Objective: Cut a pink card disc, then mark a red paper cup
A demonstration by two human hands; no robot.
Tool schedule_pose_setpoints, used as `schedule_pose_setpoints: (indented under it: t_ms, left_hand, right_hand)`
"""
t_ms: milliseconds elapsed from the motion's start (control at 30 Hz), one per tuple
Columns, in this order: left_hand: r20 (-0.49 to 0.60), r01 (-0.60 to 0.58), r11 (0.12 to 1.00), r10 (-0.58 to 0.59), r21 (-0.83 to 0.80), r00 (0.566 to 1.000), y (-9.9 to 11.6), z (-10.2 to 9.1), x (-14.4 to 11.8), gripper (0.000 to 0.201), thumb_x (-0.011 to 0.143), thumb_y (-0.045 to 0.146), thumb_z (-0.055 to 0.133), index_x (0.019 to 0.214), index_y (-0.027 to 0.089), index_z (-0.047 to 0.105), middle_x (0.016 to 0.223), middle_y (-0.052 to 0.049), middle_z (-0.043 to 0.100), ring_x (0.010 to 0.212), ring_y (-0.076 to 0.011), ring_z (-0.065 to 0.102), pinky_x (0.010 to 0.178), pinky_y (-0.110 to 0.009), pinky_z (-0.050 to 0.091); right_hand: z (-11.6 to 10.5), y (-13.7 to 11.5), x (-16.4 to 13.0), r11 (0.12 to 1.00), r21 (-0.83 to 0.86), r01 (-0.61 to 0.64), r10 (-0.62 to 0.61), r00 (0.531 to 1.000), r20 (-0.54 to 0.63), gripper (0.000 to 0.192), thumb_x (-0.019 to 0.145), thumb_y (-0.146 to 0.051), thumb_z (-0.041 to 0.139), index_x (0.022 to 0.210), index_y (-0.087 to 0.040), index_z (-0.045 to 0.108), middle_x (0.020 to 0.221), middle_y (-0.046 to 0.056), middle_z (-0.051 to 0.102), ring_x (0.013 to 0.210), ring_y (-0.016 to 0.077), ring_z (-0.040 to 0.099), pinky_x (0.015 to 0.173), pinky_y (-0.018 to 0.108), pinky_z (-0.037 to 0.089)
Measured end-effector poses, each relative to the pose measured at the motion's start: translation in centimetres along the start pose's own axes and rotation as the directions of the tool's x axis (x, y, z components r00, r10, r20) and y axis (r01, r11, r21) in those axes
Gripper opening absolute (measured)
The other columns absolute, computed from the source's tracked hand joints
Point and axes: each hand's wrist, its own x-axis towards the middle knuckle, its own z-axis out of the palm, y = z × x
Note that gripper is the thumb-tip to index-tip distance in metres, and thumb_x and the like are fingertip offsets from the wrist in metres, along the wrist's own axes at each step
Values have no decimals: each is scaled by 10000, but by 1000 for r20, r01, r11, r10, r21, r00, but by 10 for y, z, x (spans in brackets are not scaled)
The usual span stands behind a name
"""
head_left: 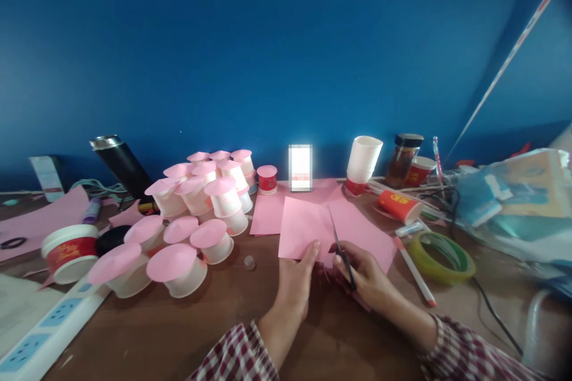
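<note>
My left hand [298, 283] grips a pink paper sheet [304, 226] along its lower edge, thumb on top. In my right hand [364, 271] is a pair of scissors [340, 250], its blade pointing up and away across the right part of the sheet. Both hands are closed and near each other above the brown table. Part of the sheet hangs below the scissors, partly hidden by the fingers. Behind and under it lie more pink sheets [268, 208]. To the left stand several upturned paper cups [179, 277] topped with shallow pink paper cones [176, 260].
A stack of white cups [364, 158] leans at the back. On the right are a roll of yellow-green tape [442, 274], a marker [415, 274], a red paper cup [397, 205] and a plastic bag [522, 202]. At left are a power strip [53, 321] and a black flask [120, 164].
</note>
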Motion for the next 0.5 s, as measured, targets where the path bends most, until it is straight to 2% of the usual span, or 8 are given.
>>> schedule_pose_setpoints:
  t_ms: [300,500]
  left_hand:
    - [11,-15,1000,15,-5,1000,-1,-1,1,469,542,436,805,831,87,684,612,-76,672,600,-211,648,550,-306,527]
    - [35,23,999,-25,37,999,-4,-2,2,430,634,456,749,821,78,666,575,-55,639,534,-162,610,500,-261,492]
  right_hand:
    - [-1,0,0,1000,-1,-18,18,1000,-2,415,823,-512,577,1019,-148,536,589,-43,506,476,73,441,421,190,357]
    - [-2,-1,0,999,-18,-28,28,1000,-11,454,810,-529,581,1035,-137,540,587,-35,514,459,70,425,399,186,334]
